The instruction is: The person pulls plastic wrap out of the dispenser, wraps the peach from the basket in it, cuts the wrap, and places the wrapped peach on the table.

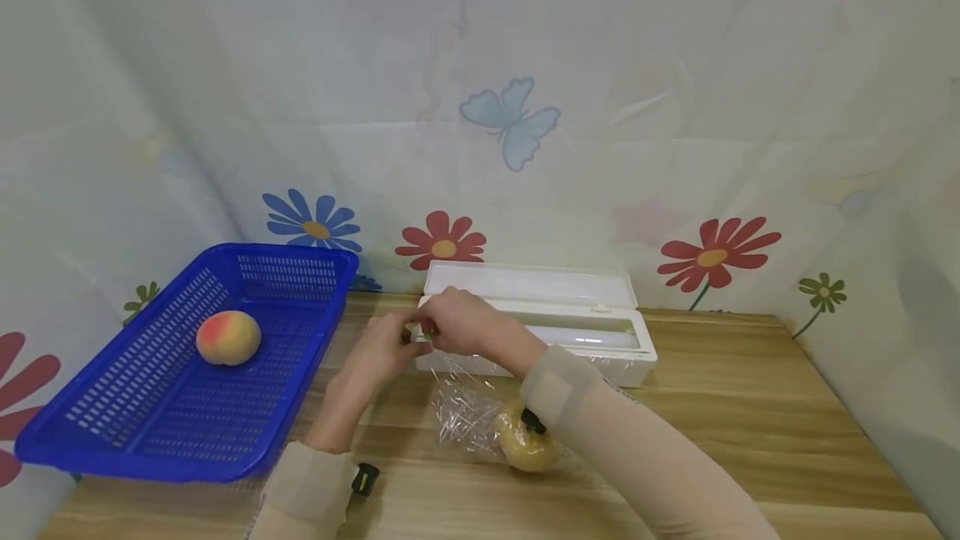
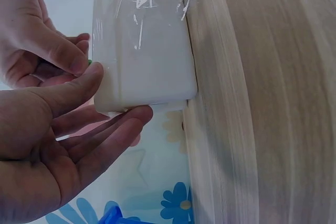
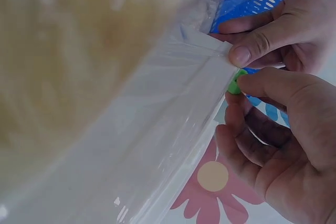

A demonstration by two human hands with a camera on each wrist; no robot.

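Observation:
A white cling film box (image 1: 637,367) stands on the table with its lid raised, a roll of film (image 1: 581,337) inside. My left hand (image 2: 58,135) grips the box's left end, thumb on the edge and fingers against the end face. Close beside it, my right hand (image 3: 294,135) pinches a small green slider cutter (image 3: 237,82) at the box's edge. Clear film (image 1: 465,411) drapes over the box front and onto the table. Partly under that film, near my right forearm, lies a round yellow fruit (image 1: 528,448); its exact kind is unclear.
On the left a blue plastic basket (image 1: 300,394) holds one peach (image 1: 228,337). A patterned cloth (image 1: 510,190) hangs right behind the wooden table (image 1: 750,407). My right forearm crosses above the yellow fruit.

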